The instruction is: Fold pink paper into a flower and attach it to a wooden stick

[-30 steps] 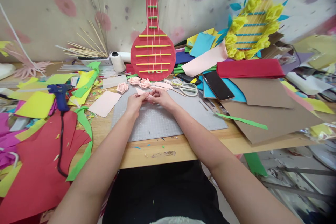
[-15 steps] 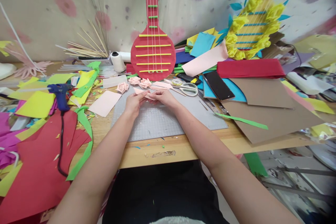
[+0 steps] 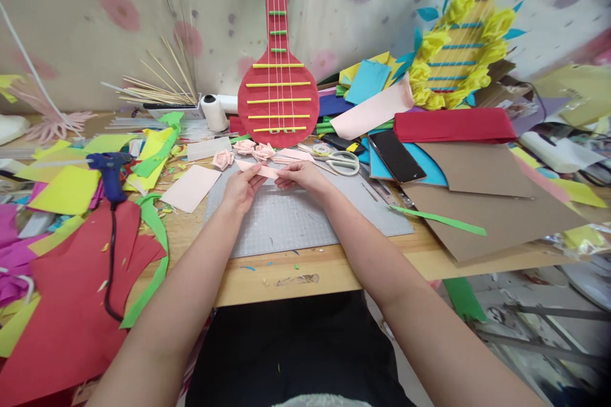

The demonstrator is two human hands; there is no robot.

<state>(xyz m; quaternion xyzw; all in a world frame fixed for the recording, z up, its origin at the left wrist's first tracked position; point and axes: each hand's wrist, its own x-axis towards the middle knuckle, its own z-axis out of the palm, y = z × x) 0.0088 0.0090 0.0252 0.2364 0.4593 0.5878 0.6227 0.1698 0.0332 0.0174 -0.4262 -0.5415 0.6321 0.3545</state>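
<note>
A narrow pale pink paper strip (image 3: 268, 172) stretches between my two hands above the grey cutting mat (image 3: 291, 222). My left hand (image 3: 242, 187) pinches its left part, with a pointed end sticking out past the fingers. At the strip's right end, my right hand (image 3: 302, 177) is closed on it between thumb and fingers. Just beyond the hands lie several pink paper roses, one rose (image 3: 223, 159) at the mat's left corner. Pink paper pieces (image 3: 292, 154) rest beside white-handled scissors (image 3: 344, 163) behind my right hand.
A red paper-covered lute (image 3: 278, 102) leans on the wall, a yellow flowered one (image 3: 453, 44) to its right. A blue glue gun (image 3: 111, 172) stands left near red sheets (image 3: 76, 286). A phone (image 3: 397, 156) and brown cardboard (image 3: 491, 216) lie right. A pink sheet (image 3: 191, 187) sits left of the mat.
My hands have moved slightly apart, the left one leftward and the right one a little rightward. More of the pink strip shows between them.
</note>
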